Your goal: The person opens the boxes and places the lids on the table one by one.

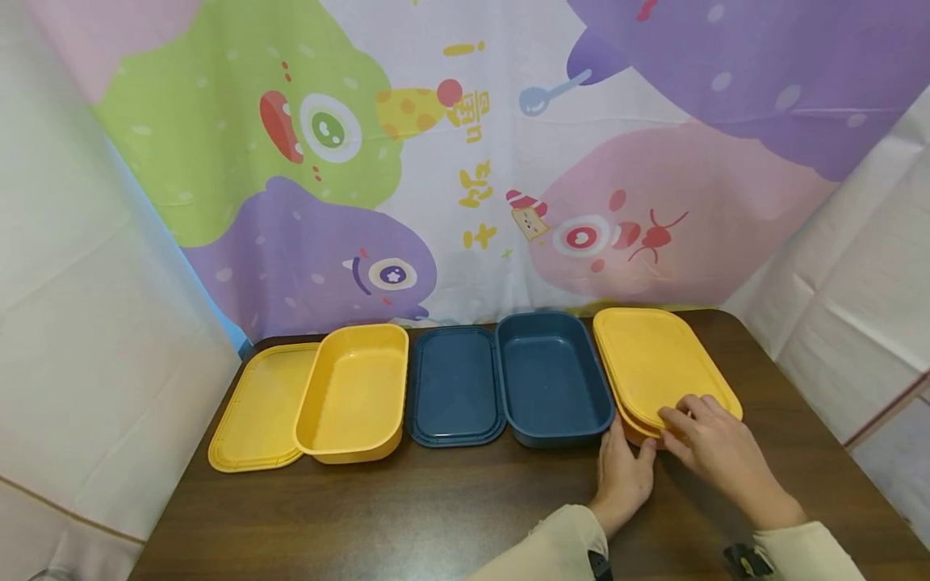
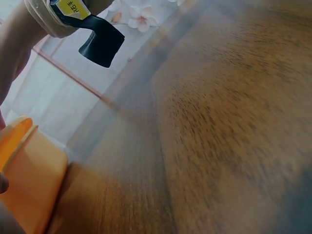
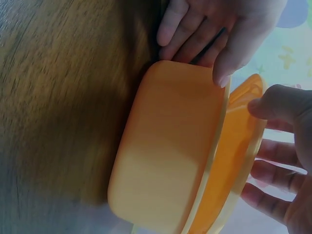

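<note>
A yellow lid [image 1: 654, 355] lies tilted over a yellow box [image 3: 156, 141] at the right end of the row. Its near edge is raised off the rim, leaving a gap that shows in the right wrist view. My right hand [image 1: 715, 442] pinches that raised edge, thumb on the underside and fingers on top. At the box's near left corner, my left hand [image 1: 626, 474] holds the wall, with the thumb on the front face and the fingers along the side. The box's inside is mostly hidden by the lid.
Left of it stand an open dark blue box [image 1: 555, 387], a dark blue lid [image 1: 456, 387], an open yellow box [image 1: 356, 395] and another yellow lid [image 1: 257, 411], partly under that box. The brown table [image 1: 378, 516] ends at a cartoon-printed curtain [image 1: 479, 282].
</note>
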Tool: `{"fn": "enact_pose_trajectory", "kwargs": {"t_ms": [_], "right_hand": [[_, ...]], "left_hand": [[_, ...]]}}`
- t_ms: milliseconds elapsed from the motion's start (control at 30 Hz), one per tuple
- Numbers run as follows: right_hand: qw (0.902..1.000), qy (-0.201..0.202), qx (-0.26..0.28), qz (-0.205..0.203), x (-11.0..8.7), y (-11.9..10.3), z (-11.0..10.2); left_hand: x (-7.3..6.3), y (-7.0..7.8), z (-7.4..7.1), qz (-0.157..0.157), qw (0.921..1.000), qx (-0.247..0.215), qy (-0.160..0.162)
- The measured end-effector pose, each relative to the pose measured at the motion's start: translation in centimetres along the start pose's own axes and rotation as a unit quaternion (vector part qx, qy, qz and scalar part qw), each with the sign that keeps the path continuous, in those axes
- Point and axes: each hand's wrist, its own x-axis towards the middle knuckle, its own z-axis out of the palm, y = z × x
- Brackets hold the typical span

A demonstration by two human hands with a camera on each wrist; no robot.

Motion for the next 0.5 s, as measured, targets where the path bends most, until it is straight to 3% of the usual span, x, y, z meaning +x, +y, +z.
{"fn": "enact_pose_trajectory", "kwargs": {"t_ms": [233,500], "right_hand": [[0.9997,0.022,-0.01,0.004,0.13,0.13,-0.37],[0.9991,0.031,-0.019,0.022,0.25,0.19,-0.84]], "left_hand": [[0.06,-0.01,-0.17,0.01,0.9999,-0.006,0.0],[-0.05,0.13,-0.12,-0.005,1.0,0.0,0.0]]}}
